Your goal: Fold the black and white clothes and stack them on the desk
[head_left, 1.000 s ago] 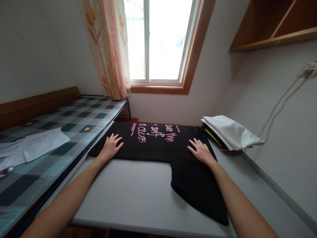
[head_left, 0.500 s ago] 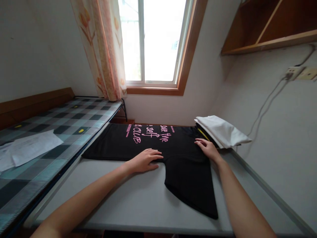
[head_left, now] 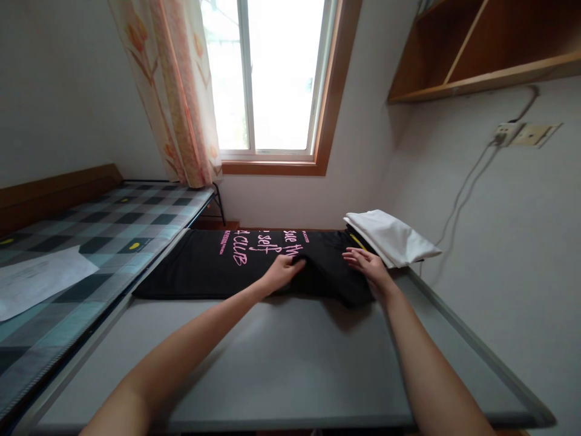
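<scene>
The black shirt (head_left: 200, 272) was lying across the far part of the gray table (head_left: 290, 369), pink lettering facing up, with a bit of fabric kinda lifted near its right end. Left hand (head_left: 279, 274) had its fingers pinched on that lifted bit. Right hand (head_left: 370, 267) was right by it, fingers pretty much straight, couldn't tell if they touched the shirt. White cloth (head_left: 393, 237) sat just past that hand, and a checkered mattress (head_left: 163, 209) with paper (head_left: 43, 281) on it ran along the left.

Left hand (head_left: 279, 272) pinches the black shirt (head_left: 195, 272); right hand (head_left: 370, 268) perhaps touches it.
</scene>
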The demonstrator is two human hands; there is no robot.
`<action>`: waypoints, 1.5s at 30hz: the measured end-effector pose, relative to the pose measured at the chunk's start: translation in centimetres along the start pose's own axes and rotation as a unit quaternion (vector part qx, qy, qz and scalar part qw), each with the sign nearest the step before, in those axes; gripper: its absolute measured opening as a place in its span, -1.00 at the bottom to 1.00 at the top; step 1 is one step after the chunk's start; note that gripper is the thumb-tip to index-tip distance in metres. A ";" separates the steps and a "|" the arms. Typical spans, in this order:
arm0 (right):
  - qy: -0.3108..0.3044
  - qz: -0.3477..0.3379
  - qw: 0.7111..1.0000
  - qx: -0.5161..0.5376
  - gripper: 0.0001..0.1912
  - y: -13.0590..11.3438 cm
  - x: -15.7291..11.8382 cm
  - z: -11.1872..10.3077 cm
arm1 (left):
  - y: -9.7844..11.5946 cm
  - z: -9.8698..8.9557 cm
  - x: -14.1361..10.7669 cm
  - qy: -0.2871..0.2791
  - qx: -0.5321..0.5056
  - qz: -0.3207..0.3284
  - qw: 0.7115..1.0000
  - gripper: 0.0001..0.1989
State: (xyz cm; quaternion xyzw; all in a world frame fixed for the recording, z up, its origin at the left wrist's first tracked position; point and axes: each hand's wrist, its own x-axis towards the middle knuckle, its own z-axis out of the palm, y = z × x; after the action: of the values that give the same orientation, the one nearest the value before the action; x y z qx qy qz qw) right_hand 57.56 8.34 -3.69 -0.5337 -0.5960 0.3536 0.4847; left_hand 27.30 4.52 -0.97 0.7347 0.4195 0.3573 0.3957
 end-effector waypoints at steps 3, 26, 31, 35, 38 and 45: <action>0.109 0.009 0.993 0.038 -0.44 0.0 0.5 -0.1 | -2.3 -1.3 1.9 0.131 0.029 -0.061 0.989 -0.75; 0.079 0.023 0.951 -0.297 -0.73 1.5 0.0 1.5 | -1.5 -2.4 -1.4 -0.091 0.075 -0.063 0.991 -0.64; 0.074 -0.001 0.973 -0.218 -0.68 2.4 0.5 1.0 | -1.4 -2.2 -1.3 -0.025 0.052 -0.081 0.995 -0.66; 0.077 0.011 0.978 -0.191 -0.67 2.2 0.6 0.8 | -1.5 -2.1 -1.4 -0.018 0.002 -0.127 0.992 -0.63; 0.070 0.017 0.980 -0.185 -0.67 1.8 0.4 0.8 | -1.6 -1.9 -1.6 -0.049 0.023 -0.142 0.988 -0.62; 0.095 0.080 0.941 -0.314 -0.74 0.5 -0.4 1.2 | -0.4 -1.6 -2.3 -0.048 0.223 -0.125 0.966 -0.72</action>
State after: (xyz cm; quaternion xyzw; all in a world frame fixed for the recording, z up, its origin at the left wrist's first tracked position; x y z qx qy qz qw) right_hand 56.58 8.20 -4.55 -0.7356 -0.5833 0.1338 0.3173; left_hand 24.89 3.01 -1.05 0.7620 0.5578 0.1669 0.2834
